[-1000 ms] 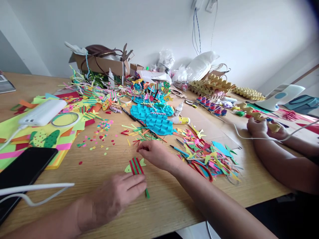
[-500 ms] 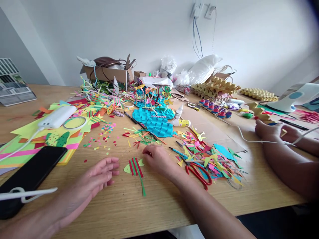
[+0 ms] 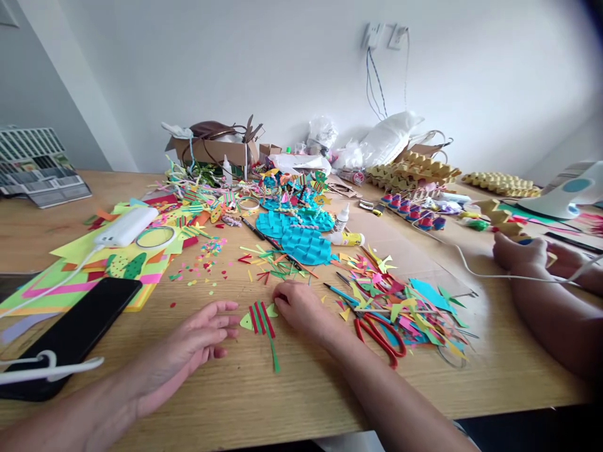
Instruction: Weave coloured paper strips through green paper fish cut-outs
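Observation:
A small pale green paper fish (image 3: 258, 319) with red and green stripes lies flat on the table between my hands. One green strip hangs past its edge toward me. My left hand (image 3: 207, 333) is open, fingers loosely spread, with the fingertips close by the fish's head. At the tail, my right hand (image 3: 299, 307) is closed with curled fingers, its fingertips against or just over the tail tip. Whatever may be pinched in it is hidden. Right of that hand lie red-handled scissors (image 3: 384, 336) and a blue pen (image 3: 339, 291).
Paper scraps (image 3: 409, 307) are heaped at right, beside glue bottles (image 3: 346, 239) and blue scalloped paper (image 3: 306, 245). A black phone (image 3: 89, 333) and a white power bank (image 3: 126, 227) on coloured sheets sit at left. Another person's hands (image 3: 522, 254) work at far right near a cable (image 3: 480, 273).
The view has shifted slightly, so everything sits a little further right. My left fingers are nearer the fish's head. My right hand has edged closer over the tail. The fish stays in place.

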Motion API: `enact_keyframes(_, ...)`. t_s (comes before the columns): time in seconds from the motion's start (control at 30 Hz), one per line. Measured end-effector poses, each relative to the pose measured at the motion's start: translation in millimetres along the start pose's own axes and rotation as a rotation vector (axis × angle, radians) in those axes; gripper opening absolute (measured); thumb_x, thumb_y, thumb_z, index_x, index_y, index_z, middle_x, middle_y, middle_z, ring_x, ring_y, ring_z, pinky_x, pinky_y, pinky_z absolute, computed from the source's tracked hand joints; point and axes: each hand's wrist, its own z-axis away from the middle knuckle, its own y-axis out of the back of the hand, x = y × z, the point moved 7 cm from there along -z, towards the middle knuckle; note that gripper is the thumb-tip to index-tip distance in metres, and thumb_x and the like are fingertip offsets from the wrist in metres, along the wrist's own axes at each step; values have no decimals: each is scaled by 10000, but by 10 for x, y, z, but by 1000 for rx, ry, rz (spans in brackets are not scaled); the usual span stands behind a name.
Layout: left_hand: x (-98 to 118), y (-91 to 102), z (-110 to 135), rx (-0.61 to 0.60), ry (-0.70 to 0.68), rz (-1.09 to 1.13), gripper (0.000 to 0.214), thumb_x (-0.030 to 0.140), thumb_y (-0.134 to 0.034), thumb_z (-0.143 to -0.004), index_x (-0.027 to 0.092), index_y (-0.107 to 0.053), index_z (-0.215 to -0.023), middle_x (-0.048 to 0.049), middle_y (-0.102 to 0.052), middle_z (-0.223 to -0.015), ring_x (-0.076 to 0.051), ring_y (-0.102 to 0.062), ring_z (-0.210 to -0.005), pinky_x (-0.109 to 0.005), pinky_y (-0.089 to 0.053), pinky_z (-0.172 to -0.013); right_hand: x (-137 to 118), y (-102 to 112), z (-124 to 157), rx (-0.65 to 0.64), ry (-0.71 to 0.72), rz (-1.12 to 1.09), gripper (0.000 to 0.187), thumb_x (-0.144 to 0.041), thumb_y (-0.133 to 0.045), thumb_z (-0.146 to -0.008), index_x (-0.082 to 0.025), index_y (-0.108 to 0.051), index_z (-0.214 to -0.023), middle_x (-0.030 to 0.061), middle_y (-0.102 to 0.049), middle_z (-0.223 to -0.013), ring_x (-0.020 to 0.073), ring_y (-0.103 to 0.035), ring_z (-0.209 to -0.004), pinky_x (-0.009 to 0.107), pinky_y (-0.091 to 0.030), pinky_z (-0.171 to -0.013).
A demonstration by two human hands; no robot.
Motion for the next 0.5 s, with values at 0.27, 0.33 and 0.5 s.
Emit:
enact_keyframes(0.27,37,-6,-70,1,-56,59,402,285,-519,-802,188,-431,-1182,-104,-557,-1175,-197,-499,-1127,-303,-419,-868,-2,4,-3,0,1,-5,217,-118,-442,-776,-160,-651,-818,54,-639,-849,135,-565,-763,201,-372,-658)
enact_keyframes(0.33,47,-25,-98,-9,-69,72,394,278,-526,-793,179,-440,-1164,-110,-557,-1164,-197,-504,-1123,-310,-421,-892,0,1,-4,1,3,-6,224,-114,-437,-777,-162,-651,-821,55,-640,-853,135,-567,-770,202,-375,-670)
enact_keyframes(0.5,48,-49,-136,-22,-91,114,359,273,-551,-783,181,-454,-1117,-110,-543,-1176,-193,-538,-1083,-327,-411,-933,-1,3,-1,6,8,-6,228,-104,-440,-766,-168,-653,-818,53,-643,-862,140,-571,-788,203,-376,-683)
